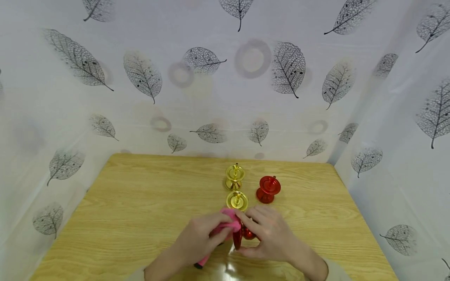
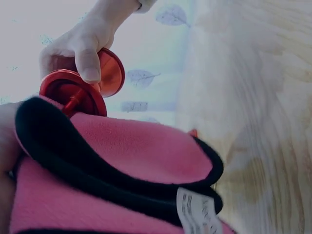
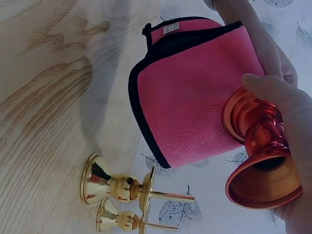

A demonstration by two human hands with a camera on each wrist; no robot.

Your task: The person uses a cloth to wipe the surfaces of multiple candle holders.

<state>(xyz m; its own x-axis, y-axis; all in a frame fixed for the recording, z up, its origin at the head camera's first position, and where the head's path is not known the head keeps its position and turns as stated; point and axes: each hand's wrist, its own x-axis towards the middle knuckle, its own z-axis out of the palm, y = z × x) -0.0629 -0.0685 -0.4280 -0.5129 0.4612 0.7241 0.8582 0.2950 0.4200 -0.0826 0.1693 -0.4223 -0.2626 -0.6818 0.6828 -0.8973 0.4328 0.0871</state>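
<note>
My left hand (image 1: pixel 198 238) grips a folded pink cloth (image 3: pixel 195 92) with black edging and a small white label. The cloth lies against the dish of a shiny red candle holder (image 3: pixel 267 136), which is tipped on its side. Holding that candle holder is my right hand (image 1: pixel 272 234), its thumb at the rim of the dish. In the left wrist view, the holder's central spike (image 2: pixel 73 101) points toward the cloth. Part of the dish is covered by the cloth.
Just beyond my hands stands a gold candle holder (image 1: pixel 237 201), with another gold candle holder (image 1: pixel 234 173) behind it. A second red candle holder (image 1: pixel 268 187) stands upright to their right. Leaf-printed curtains (image 1: pixel 218 97) border the wooden table (image 1: pixel 140 187) at the back and sides.
</note>
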